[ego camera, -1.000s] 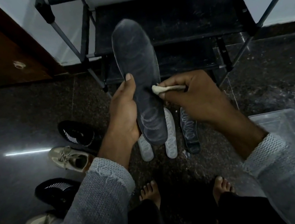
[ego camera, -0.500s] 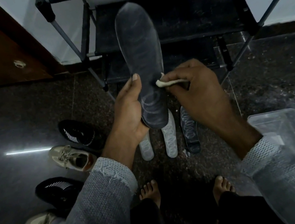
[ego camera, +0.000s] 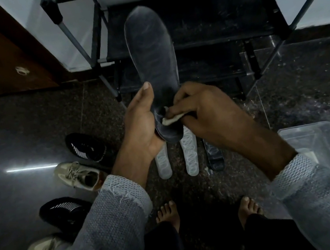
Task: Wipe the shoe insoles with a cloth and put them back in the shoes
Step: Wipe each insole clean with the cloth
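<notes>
Four shoes [ego camera: 84, 148] sit on the floor [ego camera: 8, 141] at left; three insoles [ego camera: 190, 153] lie below the hands. Left hand [ego camera: 139, 125] grip clasps the dark insole [ego camera: 152, 61] upright; right hand [ego camera: 203, 109] pinches the cloth [ego camera: 171, 120] against its heel.

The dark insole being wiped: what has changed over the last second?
The right hand slid the cloth down the dark insole, from its middle to the heel end. The left hand kept its grip on the insole, which stayed upright. The three insoles on the floor and the four shoes did not move.
</notes>
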A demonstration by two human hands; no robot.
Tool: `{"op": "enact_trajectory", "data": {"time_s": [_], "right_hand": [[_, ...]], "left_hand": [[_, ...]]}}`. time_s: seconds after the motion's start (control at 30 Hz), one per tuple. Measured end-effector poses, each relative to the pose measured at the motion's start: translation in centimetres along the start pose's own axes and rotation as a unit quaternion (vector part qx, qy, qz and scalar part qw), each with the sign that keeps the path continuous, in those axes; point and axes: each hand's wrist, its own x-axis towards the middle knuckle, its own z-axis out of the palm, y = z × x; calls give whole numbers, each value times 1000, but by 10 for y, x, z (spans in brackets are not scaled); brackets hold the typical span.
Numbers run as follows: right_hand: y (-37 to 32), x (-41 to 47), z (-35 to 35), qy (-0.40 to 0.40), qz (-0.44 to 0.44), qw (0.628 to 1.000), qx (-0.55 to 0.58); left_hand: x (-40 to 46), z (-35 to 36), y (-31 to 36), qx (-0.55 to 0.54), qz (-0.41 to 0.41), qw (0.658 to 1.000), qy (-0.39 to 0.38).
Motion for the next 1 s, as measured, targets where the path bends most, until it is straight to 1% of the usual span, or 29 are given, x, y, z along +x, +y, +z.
{"op": "enact_trajectory", "data": {"time_s": [0.03, 0.07, 0.17, 0.23, 0.3, 0.37, 0.4, 0.43, 0.53, 0.6, 0.67, 0.77, 0.8, 0.83, 0.93, 1.0], "right_hand": [[-1, 0, 1, -7, -9, 1000, 0], [-1, 1, 2, 2, -7, 1000, 0], [4, 0, -1, 72, 42, 997, 2], [6, 0, -3, 85, 52, 995, 6], [3, 0, -3, 43, 23, 999, 7], [-1, 1, -1, -13, -4, 1000, 5], [-2, 1, 0, -19, -7, 1000, 5], [-1, 1, 0, -3, -1, 1000, 10], [3, 1, -2, 91, 49, 994, 20], [5, 0, -1, 116, 64, 991, 15], [1, 0, 3, 99, 41, 994, 10], [-9, 0, 11, 28, -26, 999, -8], [-9, 0, 11, 20, -28, 999, -11], [-8, 1, 10, 28, -15, 999, -11], [1, 1, 4, 105, 39, 994, -15], [5, 0, 2, 129, 56, 990, -10]], "left_hand": [[0, 0, 1, -1, -2, 1000, -5], [-1, 1, 1, 4, -8, 1000, -8], [0, 1, 0, 11, -9, 1000, -5], [0, 1, 0, 9, -10, 1000, -14], [-1, 1, 0, 0, -24, 999, -23], [0, 1, 0, -12, -14, 1000, -12], [-1, 1, 0, -7, -7, 1000, -11], [0, 0, 0, 4, -3, 1000, -15], [0, 1, -1, 30, -10, 999, -20], [-1, 1, -1, 37, -20, 999, -19], [-2, 2, -2, 33, -24, 999, -17], [-1, 0, -2, -8, -13, 1000, -18], [-1, 0, -2, -11, -12, 1000, -15], [-2, 0, -2, -7, -12, 1000, -13], [0, 1, -3, 30, -34, 998, -33], [1, 2, -4, 37, -47, 998, -31]]}}
